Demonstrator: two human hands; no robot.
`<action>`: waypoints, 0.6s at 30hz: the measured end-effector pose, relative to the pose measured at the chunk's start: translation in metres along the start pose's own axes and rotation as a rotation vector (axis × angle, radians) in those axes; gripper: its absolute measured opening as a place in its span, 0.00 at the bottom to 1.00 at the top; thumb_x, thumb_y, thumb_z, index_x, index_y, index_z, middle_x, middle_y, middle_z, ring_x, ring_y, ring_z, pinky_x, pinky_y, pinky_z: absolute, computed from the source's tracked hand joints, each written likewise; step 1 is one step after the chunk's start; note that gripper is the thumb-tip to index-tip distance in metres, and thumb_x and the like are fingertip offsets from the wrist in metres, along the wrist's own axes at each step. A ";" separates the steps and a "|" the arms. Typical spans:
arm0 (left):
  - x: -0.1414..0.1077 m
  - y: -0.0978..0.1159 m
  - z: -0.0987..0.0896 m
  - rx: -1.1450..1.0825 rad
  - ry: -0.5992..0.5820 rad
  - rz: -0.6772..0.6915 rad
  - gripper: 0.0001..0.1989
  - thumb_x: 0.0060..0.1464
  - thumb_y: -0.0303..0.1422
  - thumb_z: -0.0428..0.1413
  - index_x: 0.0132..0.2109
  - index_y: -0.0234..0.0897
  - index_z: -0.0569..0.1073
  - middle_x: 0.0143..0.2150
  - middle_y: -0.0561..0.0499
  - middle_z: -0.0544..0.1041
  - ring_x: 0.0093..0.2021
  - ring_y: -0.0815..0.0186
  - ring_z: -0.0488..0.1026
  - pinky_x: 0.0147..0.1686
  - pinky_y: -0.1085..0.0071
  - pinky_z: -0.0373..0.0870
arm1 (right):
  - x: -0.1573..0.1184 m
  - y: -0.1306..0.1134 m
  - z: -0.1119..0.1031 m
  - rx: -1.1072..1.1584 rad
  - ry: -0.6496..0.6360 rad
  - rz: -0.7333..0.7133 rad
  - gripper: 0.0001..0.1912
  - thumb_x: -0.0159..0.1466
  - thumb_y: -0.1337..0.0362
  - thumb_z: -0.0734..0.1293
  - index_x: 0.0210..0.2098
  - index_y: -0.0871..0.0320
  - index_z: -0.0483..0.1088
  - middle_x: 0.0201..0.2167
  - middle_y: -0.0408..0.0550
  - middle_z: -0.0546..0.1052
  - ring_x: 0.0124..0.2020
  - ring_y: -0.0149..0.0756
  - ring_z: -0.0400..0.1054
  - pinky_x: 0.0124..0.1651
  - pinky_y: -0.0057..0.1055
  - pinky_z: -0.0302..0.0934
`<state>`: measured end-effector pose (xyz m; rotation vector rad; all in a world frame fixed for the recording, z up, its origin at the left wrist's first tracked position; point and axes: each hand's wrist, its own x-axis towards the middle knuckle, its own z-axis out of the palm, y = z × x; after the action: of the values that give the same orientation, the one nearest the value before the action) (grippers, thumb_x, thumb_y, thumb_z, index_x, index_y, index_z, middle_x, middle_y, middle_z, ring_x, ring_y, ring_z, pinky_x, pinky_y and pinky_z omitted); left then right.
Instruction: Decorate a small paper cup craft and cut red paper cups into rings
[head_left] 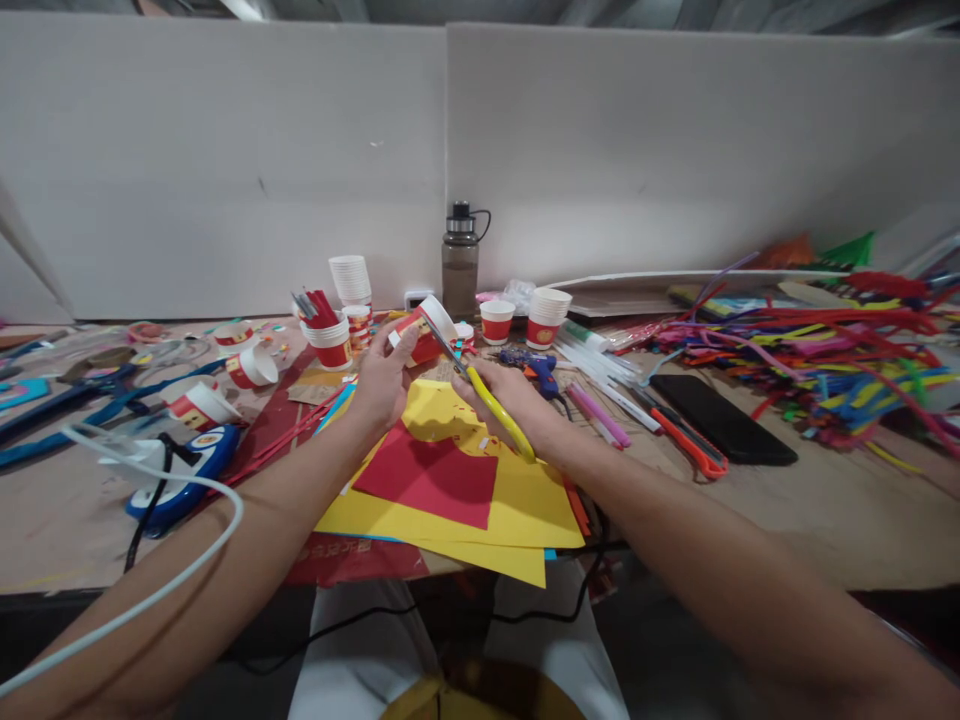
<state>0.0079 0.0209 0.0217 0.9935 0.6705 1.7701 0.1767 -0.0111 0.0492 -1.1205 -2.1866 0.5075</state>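
My left hand [386,372] is closed round a red and white paper cup [421,335], tilted on its side above the yellow paper. In my right hand [510,395] is a pair of scissors with yellow handles [495,405]; their blades point up and left and touch the cup's rim. Below both hands lie yellow sheets [525,500], with a piece of red paper [435,475] on top and small red scraps beside it. The fingers of my right hand are partly hidden behind the scissors.
Stacked paper cups [550,318] and a dark bottle [460,265] stand behind. To the right are a blue glue gun [541,372], an orange cutter [694,445], a black phone [721,420] and colourful pipe cleaners [847,365]. A white cable [232,530] crosses my left forearm.
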 end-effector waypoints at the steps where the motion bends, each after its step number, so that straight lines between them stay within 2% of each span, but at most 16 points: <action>1: 0.000 0.001 0.000 -0.002 -0.004 -0.007 0.16 0.45 0.38 0.62 0.42 0.41 0.70 0.39 0.54 0.76 0.38 0.68 0.75 0.39 0.68 0.74 | -0.001 -0.002 -0.001 -0.012 0.004 0.020 0.11 0.63 0.60 0.59 0.27 0.58 0.63 0.21 0.41 0.67 0.23 0.28 0.60 0.29 0.25 0.51; 5: 0.005 0.008 -0.003 -0.021 -0.041 -0.143 0.19 0.48 0.46 0.58 0.41 0.38 0.70 0.37 0.49 0.78 0.34 0.65 0.76 0.34 0.67 0.75 | -0.001 -0.007 0.000 -0.043 0.010 0.024 0.11 0.64 0.62 0.58 0.27 0.58 0.63 0.21 0.41 0.67 0.23 0.28 0.59 0.29 0.25 0.51; 7: 0.007 0.011 -0.004 -0.014 -0.045 -0.189 0.19 0.49 0.47 0.57 0.41 0.37 0.70 0.36 0.48 0.78 0.33 0.65 0.76 0.32 0.68 0.75 | 0.000 -0.005 0.001 -0.055 0.015 -0.003 0.10 0.63 0.62 0.58 0.26 0.58 0.63 0.22 0.42 0.67 0.24 0.28 0.59 0.29 0.25 0.51; 11: 0.007 0.013 -0.003 0.009 -0.018 -0.123 0.14 0.48 0.41 0.60 0.39 0.38 0.70 0.36 0.51 0.78 0.33 0.67 0.76 0.32 0.70 0.74 | 0.003 0.002 0.003 -0.066 0.020 -0.057 0.09 0.62 0.61 0.60 0.28 0.59 0.64 0.25 0.44 0.69 0.27 0.29 0.62 0.31 0.25 0.52; 18: 0.005 0.014 -0.002 0.062 -0.057 -0.107 0.15 0.47 0.39 0.62 0.39 0.37 0.71 0.37 0.51 0.78 0.34 0.67 0.76 0.33 0.70 0.75 | 0.003 0.003 -0.004 -0.062 -0.006 -0.041 0.12 0.63 0.58 0.61 0.27 0.58 0.63 0.25 0.43 0.69 0.26 0.29 0.61 0.30 0.25 0.52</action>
<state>-0.0017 0.0204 0.0334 1.0270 0.7338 1.6304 0.1799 -0.0066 0.0507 -1.1050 -2.2402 0.4282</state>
